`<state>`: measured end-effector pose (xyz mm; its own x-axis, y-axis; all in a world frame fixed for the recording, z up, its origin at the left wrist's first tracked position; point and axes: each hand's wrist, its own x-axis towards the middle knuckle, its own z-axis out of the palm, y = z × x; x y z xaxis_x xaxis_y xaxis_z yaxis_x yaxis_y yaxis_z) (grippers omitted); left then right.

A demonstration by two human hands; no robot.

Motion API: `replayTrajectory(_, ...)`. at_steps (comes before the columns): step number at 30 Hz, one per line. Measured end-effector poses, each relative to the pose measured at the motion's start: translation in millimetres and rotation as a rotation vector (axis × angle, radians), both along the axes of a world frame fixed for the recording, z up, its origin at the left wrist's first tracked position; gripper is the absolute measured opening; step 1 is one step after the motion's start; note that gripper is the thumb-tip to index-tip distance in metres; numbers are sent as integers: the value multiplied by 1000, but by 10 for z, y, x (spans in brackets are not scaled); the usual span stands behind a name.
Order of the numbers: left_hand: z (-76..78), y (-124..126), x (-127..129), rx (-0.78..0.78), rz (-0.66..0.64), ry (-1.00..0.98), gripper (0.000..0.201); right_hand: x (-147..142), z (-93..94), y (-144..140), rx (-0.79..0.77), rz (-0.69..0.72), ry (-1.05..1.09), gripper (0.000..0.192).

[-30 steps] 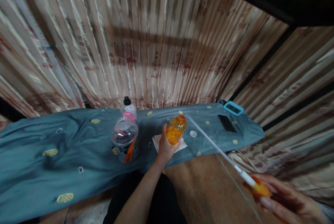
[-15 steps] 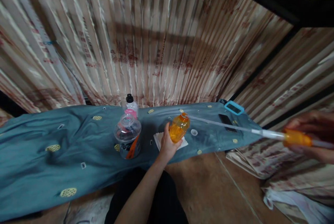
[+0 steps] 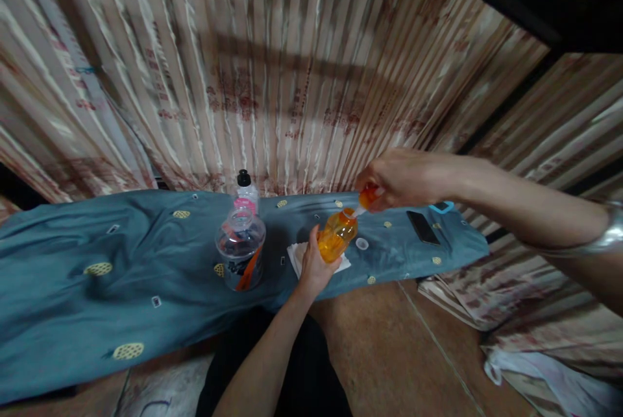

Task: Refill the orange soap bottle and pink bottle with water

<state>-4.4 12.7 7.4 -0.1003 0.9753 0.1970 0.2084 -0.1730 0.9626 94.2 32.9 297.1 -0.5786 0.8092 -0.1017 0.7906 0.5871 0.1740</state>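
My left hand (image 3: 311, 262) grips a small orange bottle (image 3: 337, 235), tilted to the right above a white tissue (image 3: 296, 253) on the teal cloth (image 3: 146, 261). My right hand (image 3: 396, 178) reaches in from the right and holds the orange-handled end of a long thin stick (image 3: 366, 200) at the bottle's mouth. Most of the stick is inside the bottle or hidden. A small white cap (image 3: 361, 244) lies on the cloth just right of the bottle.
A clear wide-mouthed bottle with an orange label (image 3: 241, 250) stands left of the tissue, a black-capped pink-labelled bottle (image 3: 246, 191) behind it. A dark phone (image 3: 421, 227) and a blue-framed object (image 3: 442, 207) lie at the cloth's right end. Striped curtains hang behind; folded fabric lies at right.
My right hand has swung up from the lower right to the bottle's mouth, pushing the long stick down into the bottle. My left hand has kept hold of the bottle.
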Motion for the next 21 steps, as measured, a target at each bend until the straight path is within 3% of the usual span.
replayTrajectory(2,13,-9,-4,-1,-13,-21,86,-71,-174,65,-34,56,-143,8)
replayTrajectory(5,9,-8,-3,5,-34,-60,86,-112,-287,155,-39,61,-249,9)
replayTrajectory(21,8,-8,4,20,-33,-37,89,-230,-415,246,-65,84,-319,12)
